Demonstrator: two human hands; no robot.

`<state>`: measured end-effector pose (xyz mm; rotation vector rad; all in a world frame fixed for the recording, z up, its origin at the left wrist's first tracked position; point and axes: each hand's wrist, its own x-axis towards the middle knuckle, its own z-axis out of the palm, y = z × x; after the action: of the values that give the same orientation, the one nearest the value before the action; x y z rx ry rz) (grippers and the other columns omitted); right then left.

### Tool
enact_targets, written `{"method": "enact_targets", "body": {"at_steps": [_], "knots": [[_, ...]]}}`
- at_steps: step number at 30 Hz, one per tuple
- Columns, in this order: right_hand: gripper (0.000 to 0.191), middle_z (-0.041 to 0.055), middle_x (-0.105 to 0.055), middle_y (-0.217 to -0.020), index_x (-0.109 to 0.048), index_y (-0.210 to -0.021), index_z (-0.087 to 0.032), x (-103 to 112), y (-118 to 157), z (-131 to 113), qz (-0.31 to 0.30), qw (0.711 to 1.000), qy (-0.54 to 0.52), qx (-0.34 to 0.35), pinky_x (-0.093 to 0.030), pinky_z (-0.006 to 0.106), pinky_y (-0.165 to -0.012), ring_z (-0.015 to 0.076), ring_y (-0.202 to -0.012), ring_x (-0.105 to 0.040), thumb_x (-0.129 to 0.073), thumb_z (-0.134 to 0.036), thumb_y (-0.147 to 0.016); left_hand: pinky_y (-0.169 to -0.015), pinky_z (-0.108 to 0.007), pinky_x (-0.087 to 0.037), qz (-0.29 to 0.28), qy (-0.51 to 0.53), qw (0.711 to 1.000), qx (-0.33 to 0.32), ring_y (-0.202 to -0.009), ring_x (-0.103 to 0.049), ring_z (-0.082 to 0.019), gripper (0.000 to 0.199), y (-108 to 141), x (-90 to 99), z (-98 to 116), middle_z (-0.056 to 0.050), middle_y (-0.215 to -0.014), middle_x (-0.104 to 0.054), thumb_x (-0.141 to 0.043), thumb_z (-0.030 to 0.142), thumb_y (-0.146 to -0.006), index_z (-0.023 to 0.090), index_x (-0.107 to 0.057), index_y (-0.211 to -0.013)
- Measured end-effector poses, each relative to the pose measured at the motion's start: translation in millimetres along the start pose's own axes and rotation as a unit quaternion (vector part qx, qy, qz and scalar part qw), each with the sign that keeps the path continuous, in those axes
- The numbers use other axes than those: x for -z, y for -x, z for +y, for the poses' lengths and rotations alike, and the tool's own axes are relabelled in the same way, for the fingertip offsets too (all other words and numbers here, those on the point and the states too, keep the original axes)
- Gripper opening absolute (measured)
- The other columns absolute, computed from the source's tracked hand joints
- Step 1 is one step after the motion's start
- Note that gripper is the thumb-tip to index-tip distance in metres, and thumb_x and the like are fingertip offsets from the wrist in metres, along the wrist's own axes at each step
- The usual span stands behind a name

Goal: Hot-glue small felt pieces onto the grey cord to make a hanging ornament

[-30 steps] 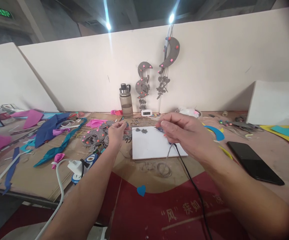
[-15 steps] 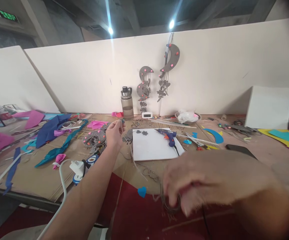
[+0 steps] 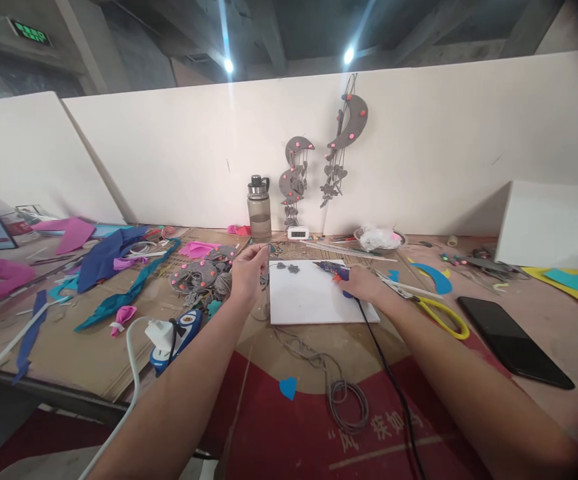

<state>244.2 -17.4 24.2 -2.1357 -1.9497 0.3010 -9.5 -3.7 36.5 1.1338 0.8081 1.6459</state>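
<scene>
My right hand (image 3: pixel 361 284) is wrapped round the handle of a blue hot glue gun (image 3: pixel 329 268), above the white board (image 3: pixel 299 307). The gun's black cable trails down to the front edge. To the left of the board, my left hand (image 3: pixel 249 272) is raised with thumb and finger pinched together; what sits between the fingertips is too small to make out. Small grey flower shapes (image 3: pixel 293 269) lie on the board's far left part. Grey shapes with pink dots (image 3: pixel 196 277) are heaped just left of my left hand. Below the board runs a loose, coiled grey cord (image 3: pixel 349 405).
Yellow-handled scissors (image 3: pixel 443 317) and a black phone (image 3: pixel 513 343) lie on the right. A blue heart (image 3: pixel 287 388) is in front. Behind stand a water bottle (image 3: pixel 259 212) and small clock (image 3: pixel 298 233). A power strip (image 3: pixel 189 325) with a white plug is at left.
My right hand has gone from the coiled cord in front to the glue gun and closed on its handle. The cord now lies loose. My left hand keeps its pinch, and the view has shifted slightly.
</scene>
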Motion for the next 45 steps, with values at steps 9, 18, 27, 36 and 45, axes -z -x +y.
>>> {"method": "enact_targets", "body": {"at_steps": [9,18,27,36,45], "knots": [[0.025,0.0036,-0.055,-0.051,-0.057,-0.063,-0.015,7,-7,9,-0.026,0.982,-0.156,-0.103,-0.033,0.025,-0.044,0.0133,-0.046,-0.049,-0.058,-0.037,-0.075,-0.049,-0.017,-0.037,-0.038,0.056,0.996,0.056,-0.052,-0.045,-0.005,0.02,2,-2.4,-3,0.003,-0.058,-0.051,-0.075,0.028,-0.065,0.013,-0.062,-0.066],[0.032,0.0056,-0.06,-0.094,-0.049,-0.104,-0.018,10,2,-17,0.092,0.919,-0.382,0.009,-0.052,0.022,-0.054,0.0136,-0.079,-0.058,-0.055,-0.024,-0.074,-0.046,-0.015,-0.039,-0.018,0.107,0.983,0.145,-0.051,-0.048,-0.003,0.023,-6,6.9,-12,0.001,-0.064,-0.058,-0.077,0.027,-0.061,0.012,-0.062,-0.071],[0.029,0.0029,-0.058,-0.098,-0.041,-0.109,-0.021,18,52,-66,0.065,0.836,-0.478,0.262,-0.049,0.025,-0.051,0.0081,-0.061,-0.052,-0.05,-0.031,-0.083,-0.04,-0.014,-0.033,0.009,0.099,0.983,0.156,-0.049,-0.046,-0.002,0.025,-8,7.9,-15,0.002,-0.064,-0.058,-0.078,0.029,-0.06,0.013,-0.063,-0.073],[0.023,0.0076,-0.062,-0.092,-0.044,-0.109,-0.018,16,62,-69,0.092,0.903,-0.319,0.275,-0.044,0.031,-0.065,0.0152,-0.068,-0.054,-0.044,-0.029,-0.088,-0.042,-0.016,-0.032,0.001,0.089,0.985,0.15,-0.049,-0.046,-0.003,0.027,-4,5.0,-12,0.001,-0.066,-0.06,-0.079,0.03,-0.058,0.014,-0.064,-0.073],[0.025,0.0102,-0.063,-0.097,-0.042,-0.11,-0.019,13,62,-72,0.132,0.919,-0.268,0.257,-0.044,0.035,-0.073,0.0218,-0.083,-0.058,-0.045,-0.025,-0.086,-0.044,-0.016,-0.03,-0.008,0.068,0.989,0.133,-0.052,-0.044,-0.004,0.029,3,-3.2,-5,0.001,-0.065,-0.056,-0.08,0.029,-0.055,0.013,-0.066,-0.074]]}}
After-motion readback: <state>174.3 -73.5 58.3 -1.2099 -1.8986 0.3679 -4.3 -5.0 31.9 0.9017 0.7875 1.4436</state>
